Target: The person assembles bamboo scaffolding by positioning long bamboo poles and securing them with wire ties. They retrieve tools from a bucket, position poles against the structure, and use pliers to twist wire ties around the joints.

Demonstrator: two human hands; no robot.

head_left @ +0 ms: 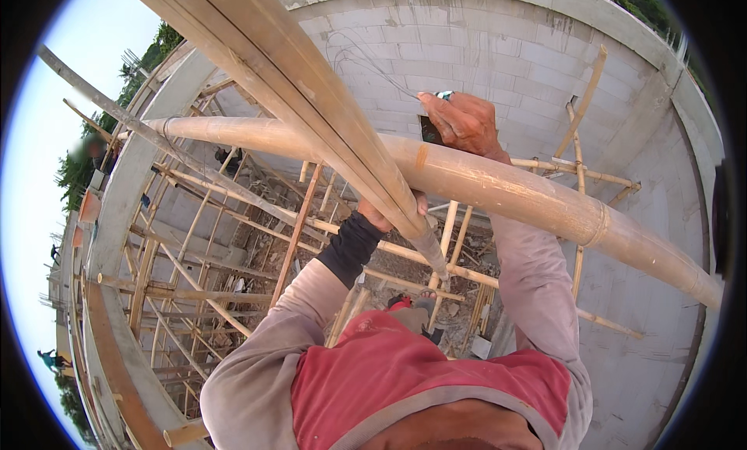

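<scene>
A thick slanting bamboo pole, with a long dark split, runs from the upper left down to the middle. My left hand, with a black band at the wrist, wraps round its lower part; the pole hides most of the fingers. Crossing beneath it is a long level bamboo pole. My right hand is beyond the level pole, closed in a pinch on thin wire. Loose loops of this wire stretch up and left in front of the wall. Something teal shows at the right hand's fingers.
A grey block wall stands ahead and to the right. Below me, bamboo scaffolding spans above rubble-strewn ground. A concrete beam curves along the left. Another person is far off at left.
</scene>
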